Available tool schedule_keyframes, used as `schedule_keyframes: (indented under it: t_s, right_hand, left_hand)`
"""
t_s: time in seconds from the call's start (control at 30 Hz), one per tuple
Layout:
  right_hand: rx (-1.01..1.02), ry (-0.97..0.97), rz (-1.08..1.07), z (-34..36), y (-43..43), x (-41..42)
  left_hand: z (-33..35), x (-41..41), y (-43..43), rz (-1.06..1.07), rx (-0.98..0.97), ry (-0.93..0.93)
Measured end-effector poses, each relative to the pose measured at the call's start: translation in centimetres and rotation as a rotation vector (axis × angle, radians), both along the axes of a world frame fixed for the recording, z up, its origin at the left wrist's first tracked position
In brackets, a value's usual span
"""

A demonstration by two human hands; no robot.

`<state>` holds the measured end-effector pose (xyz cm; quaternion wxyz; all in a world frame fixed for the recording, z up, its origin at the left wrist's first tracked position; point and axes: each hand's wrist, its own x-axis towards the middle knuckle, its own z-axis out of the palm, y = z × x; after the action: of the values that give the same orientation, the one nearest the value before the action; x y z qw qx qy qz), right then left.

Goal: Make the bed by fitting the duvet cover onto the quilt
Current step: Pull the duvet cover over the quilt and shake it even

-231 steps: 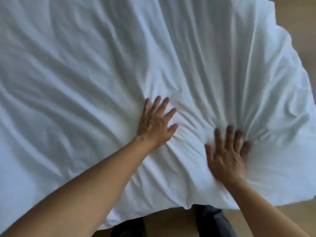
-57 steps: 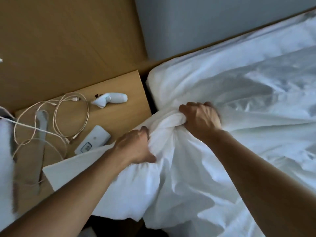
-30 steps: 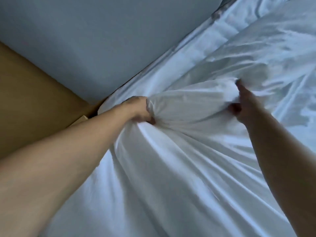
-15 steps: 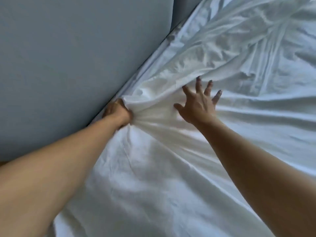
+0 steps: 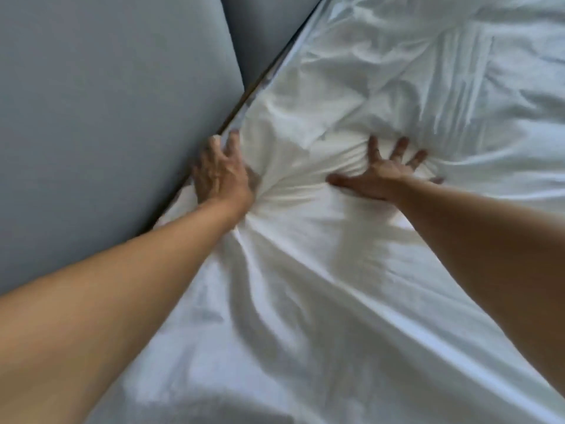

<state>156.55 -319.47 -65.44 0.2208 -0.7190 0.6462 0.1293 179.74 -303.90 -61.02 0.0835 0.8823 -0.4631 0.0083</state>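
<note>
The white duvet cover with the quilt inside (image 5: 351, 270) lies wrinkled across the bed and fills most of the view. Its corner is bunched up against the headboard. My left hand (image 5: 218, 174) rests on that corner at the bed's edge, fingers stretched toward the headboard and pressing the fabric down. My right hand (image 5: 385, 175) lies flat a little to the right, fingers spread wide on the cover. Folds radiate from between the two hands. The quilt itself is hidden under the cover.
A grey padded headboard (image 5: 107, 117) in two panels fills the upper left. A thin brown strip (image 5: 260, 84) runs between it and the bedding. More rumpled white bedding (image 5: 458, 71) stretches to the upper right.
My left hand has let go of the bunched corner and now presses on it with fingers out. My right hand has slid right and flattened on the cover. The view has moved closer.
</note>
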Motion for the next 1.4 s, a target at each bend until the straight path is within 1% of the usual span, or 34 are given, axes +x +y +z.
schedule_keyframes:
  t_s: [0.03, 0.07, 0.1, 0.13, 0.17, 0.2, 0.23, 0.27, 0.3, 0.33, 0.37, 0.43, 0.47, 0.5, 0.53, 0.6, 0.63, 0.67, 0.7, 0.73, 0.8, 0.83, 0.87, 0.9, 0.97, 1.0, 1.13, 1.17, 1.23, 1.27, 1.3, 1.37, 1.4]
  right_hand:
    - [-0.043, -0.001, 0.009, -0.9, -1.2, 0.7]
    - [-0.110, 0.002, 0.020, -1.6, -2.1, 1.3]
    - [-0.159, 0.001, 0.032, -2.1, -3.2, 1.8]
    - [-0.178, -0.004, 0.053, -2.4, -4.8, 2.1]
    - [-0.197, -0.012, 0.078, -2.8, -6.2, 2.0]
    - [-0.224, -0.013, 0.099, -3.1, -8.4, 1.3]
    - [-0.257, 0.003, 0.117, -3.4, -9.9, 0.7]
    - [-0.297, 0.029, 0.130, -3.7, -11.0, 0.4]
    - [-0.329, 0.054, 0.132, -4.0, -12.2, 0.4]
    - [-0.361, 0.070, 0.133, -4.4, -12.4, 0.7]
    - [-0.365, 0.074, 0.132, -4.7, -12.9, 1.0]
    - [-0.404, 0.030, 0.147, -5.5, -12.8, 1.2]
    - [-0.425, 0.002, 0.152, -5.5, -13.2, 1.0]
    - [-0.450, -0.033, 0.156, -5.6, -13.1, 0.8]
    - [-0.463, -0.055, 0.154, -5.7, -13.4, 0.7]
    - [-0.491, -0.080, 0.168, -6.3, -12.9, 0.2]
    - [-0.502, -0.086, 0.180, -6.6, -13.2, 0.1]
    - [-0.514, -0.096, 0.193, -6.7, -13.1, -0.1]
    - [-0.535, -0.106, 0.195, -6.8, -13.5, -0.1]
    - [-0.550, -0.118, 0.197, -6.9, -13.5, -0.2]
    - [-0.576, -0.145, 0.195, -7.2, -13.7, -0.3]
    - [-0.590, -0.164, 0.195, -7.4, -13.5, -0.5]
    - [-0.610, -0.176, 0.196, -7.6, -13.8, -0.4]
    - [-0.621, -0.189, 0.197, -7.7, -13.7, -0.5]
    - [-0.651, -0.217, 0.201, -7.7, -13.9, -0.6]
    - [-0.659, -0.230, 0.203, -7.7, -13.8, -0.6]
    - [-0.662, -0.258, 0.189, -7.8, -13.9, -0.5]
    - [-0.659, -0.264, 0.190, -7.8, -13.9, -0.4]
    - [-0.654, -0.268, 0.190, -7.9, -13.9, -0.4]
    - [-0.655, -0.268, 0.187, -7.8, -14.0, -0.4]
    - [-0.651, -0.263, 0.182, -7.8, -14.0, -0.4]
    - [-0.646, -0.257, 0.176, -7.7, -13.8, -0.3]
    - [-0.649, -0.260, 0.176, -7.6, -13.9, -0.4]
  left_hand:
    - [0.0, -2.0, -2.3, -0.232, -0.137, -0.083]
    - [-0.4, -4.0, -4.2, -0.461, -0.156, -0.140]
    - [-1.1, -5.2, -6.0, -0.592, -0.086, -0.184]
    - [-1.9, -5.3, -7.9, -0.585, 0.053, -0.180]
    - [-2.5, -4.3, -9.0, -0.453, 0.235, -0.112]
    - [-3.1, -3.1, -10.6, -0.269, 0.350, -0.015]
    - [-3.6, -1.5, -11.5, -0.099, 0.402, 0.076]
    - [-3.8, 0.0, -12.3, 0.016, 0.407, 0.103]
    - [-3.9, 0.9, -13.8, 0.079, 0.381, 0.071]
    - [-3.8, 1.2, -15.0, 0.089, 0.320, -0.018]
    - [-3.7, 0.7, -17.2, 0.009, 0.219, -0.103]
    - [-3.5, -1.3, -21.8, -0.294, 0.045, -0.139]
    - [-3.4, -2.3, -25.1, -0.439, 0.009, -0.122]
    - [-3.3, -2.7, -27.8, -0.503, 0.025, -0.080]
    - [-3.3, -2.6, -30.6, -0.485, 0.107, -0.013]
    - [-4.1, -1.3, -33.7, -0.303, 0.336, 0.143]
    - [-4.2, -0.6, -35.6, -0.220, 0.413, 0.180]
    - [-4.0, -0.4, -37.2, -0.163, 0.457, 0.165]
    - [-3.2, -0.6, -39.4, -0.155, 0.474, 0.106]
    - [-2.1, -1.2, -41.3, -0.192, 0.435, 0.025]
    - [-0.9, -2.2, -45.1, -0.381, 0.245, -0.124]
    - [-1.2, -2.0, -46.3, -0.481, 0.170, -0.140]
    - [-1.6, -1.0, -47.5, -0.530, 0.189, -0.103]
    - [-2.2, 0.3, -48.0, -0.506, 0.244, -0.001]
    - [-3.4, 3.1, -48.9, -0.313, 0.341, 0.221]
    - [-3.8, 4.2, -49.4, -0.237, 0.352, 0.257]
    - [-4.2, 4.8, -53.1, -0.171, 0.384, 0.295]
    - [-4.1, 4.5, -53.9, -0.141, 0.376, 0.277]
    - [-3.6, 1.7, -54.8, -0.110, 0.317, 0.122]
    - [-3.3, -0.6, -54.6, -0.175, 0.269, 0.064]
    - [-3.2, -3.2, -53.9, -0.324, 0.236, 0.055]
    - [-4.2, -6.5, -50.5, -0.666, 0.265, 0.021]
    - [-4.8, -6.4, -49.4, -0.716, 0.299, 0.001]
